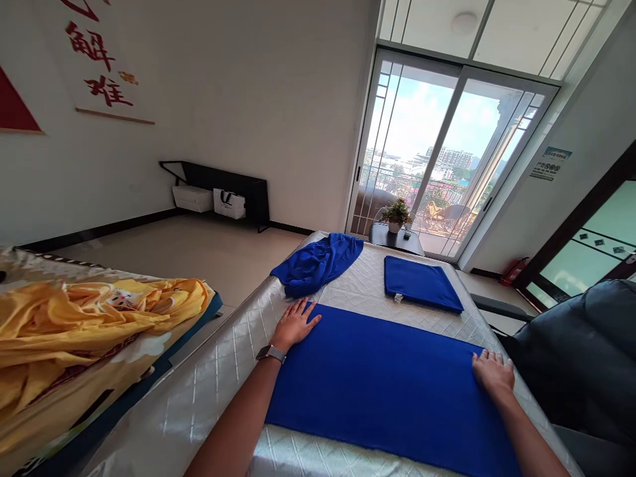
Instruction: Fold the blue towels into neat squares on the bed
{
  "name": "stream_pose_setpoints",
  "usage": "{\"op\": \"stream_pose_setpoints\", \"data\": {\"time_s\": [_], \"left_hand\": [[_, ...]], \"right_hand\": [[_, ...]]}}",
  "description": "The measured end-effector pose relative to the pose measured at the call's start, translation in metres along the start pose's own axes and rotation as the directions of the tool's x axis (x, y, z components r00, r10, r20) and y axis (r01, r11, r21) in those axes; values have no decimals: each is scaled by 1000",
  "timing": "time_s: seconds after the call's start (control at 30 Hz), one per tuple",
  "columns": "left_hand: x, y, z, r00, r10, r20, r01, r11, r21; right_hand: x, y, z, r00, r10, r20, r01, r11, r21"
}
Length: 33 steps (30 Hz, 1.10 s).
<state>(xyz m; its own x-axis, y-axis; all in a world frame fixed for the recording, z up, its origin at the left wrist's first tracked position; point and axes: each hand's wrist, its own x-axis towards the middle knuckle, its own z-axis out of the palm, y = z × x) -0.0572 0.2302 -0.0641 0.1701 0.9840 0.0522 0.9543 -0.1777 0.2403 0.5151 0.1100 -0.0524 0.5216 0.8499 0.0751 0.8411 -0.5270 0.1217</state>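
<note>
A blue cloth (387,384) lies flat and spread out on a white quilted mattress (218,371). My left hand (294,324), with a watch at the wrist, rests open on its far left corner, fingers spread. On the far right corner lies my right hand (493,374), palm down with its fingers stretched out. Beyond the spread cloth, a folded blue cloth (422,283) with a small white tag sits to the right. A crumpled blue cloth (320,264) is heaped at the far left of the mattress.
Yellow bedding (99,318) lies on another bed at the left. A black leather seat (586,358) stands at the right. Past the mattress are a small table with a potted plant (396,215) and glass sliding doors. A black shelf (223,179) stands by the wall.
</note>
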Motion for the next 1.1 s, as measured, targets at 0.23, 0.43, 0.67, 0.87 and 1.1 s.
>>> {"op": "stream_pose_setpoints", "data": {"time_s": [0.23, 0.43, 0.67, 0.87, 1.1], "left_hand": [[-1, -3, 2, 1000, 6, -22, -5, 1000, 13], [-2, -3, 6, 999, -7, -42, 9, 999, 33], [-1, -4, 6, 999, 1, -48, -1, 1000, 18], [0, -1, 6, 998, -8, -65, 10, 999, 30], [0, 1, 5, 999, -13, -45, 17, 997, 74]], "right_hand": [[-53, -160, -29, 929, -351, -116, 356, 934, 33], [-113, -271, -34, 779, -624, -53, 610, 737, 291], [-73, -180, -8, 869, -494, 16, 473, 841, 262], [-11, -20, 36, 981, -193, 24, 187, 971, 151], [11, 33, 61, 993, -115, -12, 115, 970, 216]]}}
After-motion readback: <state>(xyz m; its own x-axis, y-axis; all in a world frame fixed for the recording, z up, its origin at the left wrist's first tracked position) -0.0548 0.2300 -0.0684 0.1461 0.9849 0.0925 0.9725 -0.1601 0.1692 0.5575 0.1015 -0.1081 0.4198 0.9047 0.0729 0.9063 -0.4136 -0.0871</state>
